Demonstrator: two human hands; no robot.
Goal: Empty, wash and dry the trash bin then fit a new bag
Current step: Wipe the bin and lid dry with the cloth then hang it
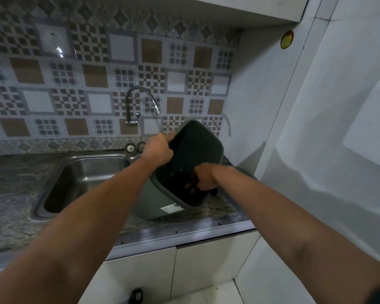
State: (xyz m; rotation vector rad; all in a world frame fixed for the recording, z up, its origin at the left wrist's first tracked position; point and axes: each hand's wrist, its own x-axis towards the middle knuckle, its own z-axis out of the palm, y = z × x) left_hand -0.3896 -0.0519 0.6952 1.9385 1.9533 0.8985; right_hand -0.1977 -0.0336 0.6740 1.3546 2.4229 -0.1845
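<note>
A dark green trash bin [154, 200] stands tilted on the stone counter just right of the sink, with a white label low on its side. Its dark upper part [198, 143], either the raised lid or the inner wall, rises toward the tiled wall. My left hand [158, 150] grips the top left edge of that dark part. Inside the bin's mouth, my right hand [204, 176] has its fingers curled round a small dark object [213, 191]; I cannot tell what the object is.
A steel sink [92, 170] lies left of the bin, with a curved tap [140, 99] on the patterned tile wall above it. Two drain strainers [131, 148] sit behind the sink. A white wall closes the right side, and white cabinet doors [206, 266] hang below the counter edge.
</note>
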